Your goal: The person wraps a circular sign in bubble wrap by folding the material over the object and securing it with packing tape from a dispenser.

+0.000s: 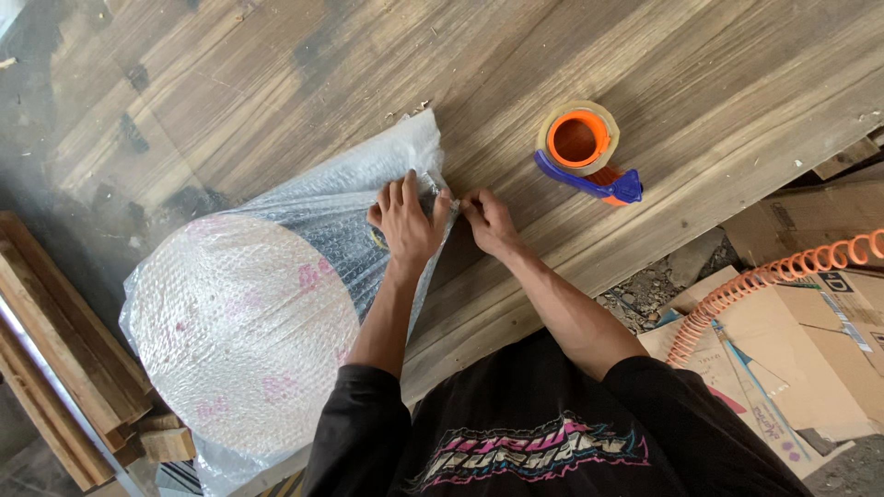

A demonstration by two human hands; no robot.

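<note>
Clear bubble wrap (249, 322), pink marks; orange-blue tape dispenser (585, 152); orange coiled hose (764, 276).

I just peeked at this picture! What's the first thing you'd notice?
A big round thing wrapped in bubble wrap lies at the lower left of the wooden table. The left hand presses on it, the right hand pinches its edge. An orange-and-blue tape dispenser sits to the upper right.
</note>
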